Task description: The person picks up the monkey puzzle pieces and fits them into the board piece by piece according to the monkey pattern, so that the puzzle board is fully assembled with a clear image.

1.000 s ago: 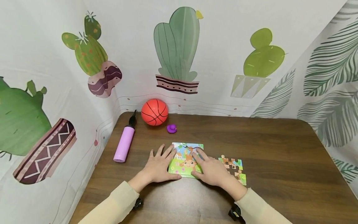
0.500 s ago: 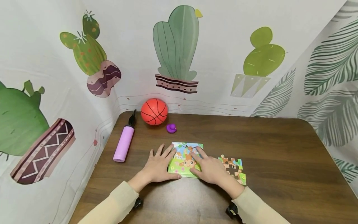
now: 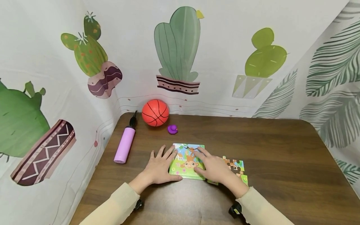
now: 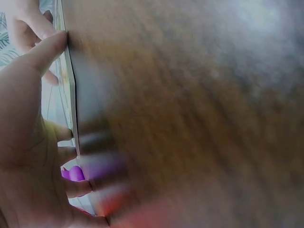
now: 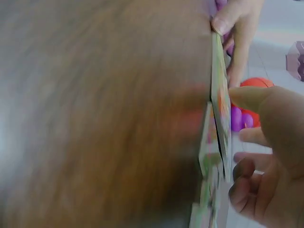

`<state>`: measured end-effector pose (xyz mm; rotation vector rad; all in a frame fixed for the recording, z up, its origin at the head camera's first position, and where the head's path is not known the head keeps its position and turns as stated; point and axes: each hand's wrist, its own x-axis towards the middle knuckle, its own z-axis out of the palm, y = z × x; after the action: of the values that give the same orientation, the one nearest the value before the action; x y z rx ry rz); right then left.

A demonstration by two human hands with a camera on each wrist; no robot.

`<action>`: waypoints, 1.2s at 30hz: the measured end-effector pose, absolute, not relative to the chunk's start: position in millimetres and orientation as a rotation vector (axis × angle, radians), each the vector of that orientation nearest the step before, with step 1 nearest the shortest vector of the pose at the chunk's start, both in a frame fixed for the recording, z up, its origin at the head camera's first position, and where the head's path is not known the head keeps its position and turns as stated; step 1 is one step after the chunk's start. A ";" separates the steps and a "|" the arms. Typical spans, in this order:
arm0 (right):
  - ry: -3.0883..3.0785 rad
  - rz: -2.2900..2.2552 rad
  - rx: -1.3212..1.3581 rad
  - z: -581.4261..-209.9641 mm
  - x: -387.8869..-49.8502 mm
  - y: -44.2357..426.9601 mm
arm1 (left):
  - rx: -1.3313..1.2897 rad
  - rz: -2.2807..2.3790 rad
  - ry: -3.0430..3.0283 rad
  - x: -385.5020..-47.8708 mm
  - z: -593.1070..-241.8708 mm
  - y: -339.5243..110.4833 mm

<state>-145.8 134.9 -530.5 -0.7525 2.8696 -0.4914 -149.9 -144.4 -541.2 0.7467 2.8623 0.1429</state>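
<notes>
Widely splayed left hand [image 3: 159, 168], right hand [image 3: 214, 168] half-curled

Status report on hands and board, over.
Left hand spread at left edge of monkey board. Right hand over right side. Board picture-up. Puzzle pieces close right, partly hidden by right hand.

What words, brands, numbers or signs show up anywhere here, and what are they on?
No readable text in any view.
Monkey picture: drawings only, no lettering I can make out.
Joined puzzle pieces: partly hidden, no lettering visible.
Orange-red ball: black lines, no visible brand.
Pink pump: no visible label.
Black wrist device, right sleeve: pale patch, too small to read.
</notes>
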 end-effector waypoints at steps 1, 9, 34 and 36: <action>2.879 -0.536 -0.753 -529.2 -146.3 138.8 | 0.747 0.144 2.863 -149.8 -541.7 -144.4; 2.961 -0.725 -0.707 -518.1 -152.4 190.3 | 0.756 0.133 2.876 -150.5 -543.5 -143.8; 2.796 -0.656 -0.674 -528.5 -157.3 214.9 | 0.805 0.134 2.873 -152.4 -544.9 -148.7; 2.781 -0.658 -0.663 -528.0 -158.9 214.3 | 0.819 0.131 2.867 -153.9 -545.3 -151.0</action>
<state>-158.9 214.3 -528.0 -0.6632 2.7809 -0.6584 -153.9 -151.0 -545.3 0.8187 2.8667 0.1309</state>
